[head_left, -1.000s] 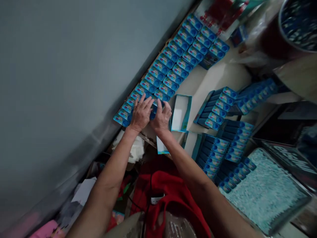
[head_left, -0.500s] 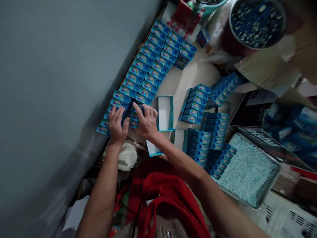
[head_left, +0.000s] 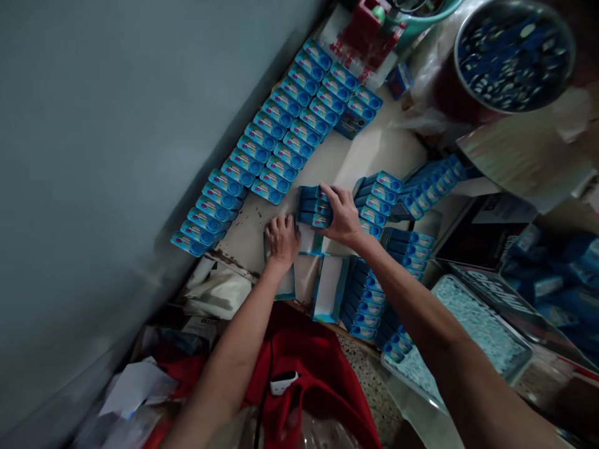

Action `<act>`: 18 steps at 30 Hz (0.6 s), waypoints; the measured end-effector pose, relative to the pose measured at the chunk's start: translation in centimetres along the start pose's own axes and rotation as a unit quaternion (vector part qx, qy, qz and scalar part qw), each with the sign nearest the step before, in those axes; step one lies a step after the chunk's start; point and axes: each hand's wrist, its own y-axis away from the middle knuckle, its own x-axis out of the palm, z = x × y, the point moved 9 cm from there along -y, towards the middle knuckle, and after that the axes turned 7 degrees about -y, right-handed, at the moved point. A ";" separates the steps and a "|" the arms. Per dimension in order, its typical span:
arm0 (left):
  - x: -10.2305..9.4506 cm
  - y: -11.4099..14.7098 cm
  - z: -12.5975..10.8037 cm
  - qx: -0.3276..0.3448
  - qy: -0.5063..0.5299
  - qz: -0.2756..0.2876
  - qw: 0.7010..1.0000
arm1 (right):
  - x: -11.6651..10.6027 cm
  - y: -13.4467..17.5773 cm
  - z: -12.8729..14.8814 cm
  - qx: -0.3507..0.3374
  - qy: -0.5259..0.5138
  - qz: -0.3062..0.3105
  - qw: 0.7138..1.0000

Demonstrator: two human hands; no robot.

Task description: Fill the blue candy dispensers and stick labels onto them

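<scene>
My right hand (head_left: 344,215) grips a short stack of small blue boxes (head_left: 309,206), thumb and fingers at its two ends. It holds them over an open tray-like carton with a pale inside (head_left: 309,242). Just left of it, my left hand (head_left: 282,242) has its fingers curled over the far end of another open carton (head_left: 286,288), which it partly hides. A third open carton (head_left: 330,290) lies nearer the table edge. Filled cartons of blue boxes (head_left: 362,302) stand to the right of these.
Rows of blue boxes (head_left: 281,109) line the wall (head_left: 116,125). At the right sit a tray of pale blue-green pieces (head_left: 482,330) and a printed cardboard box (head_left: 482,218). A large metal pot of dark blue pieces (head_left: 515,56) stands at the back right.
Both hands have moved right, away from the rows by the wall. Some boxes have left the near end of the second row, and my right hand holds a stack. The view has shifted.
</scene>
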 end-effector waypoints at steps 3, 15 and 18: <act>0.1 -0.6 -0.2 -0.003 -0.017 0.003 1.000 | 1.2 -0.8 -0.9 0.015 0.030 0.044 0.998; -7.7 0.2 3.7 0.055 0.095 -0.125 0.986 | 0.4 -3.7 4.7 0.009 0.062 -0.032 0.997; -11.5 -3.6 5.9 0.080 0.086 -0.158 0.980 | 3.5 -6.0 7.1 0.004 0.061 -0.016 0.998</act>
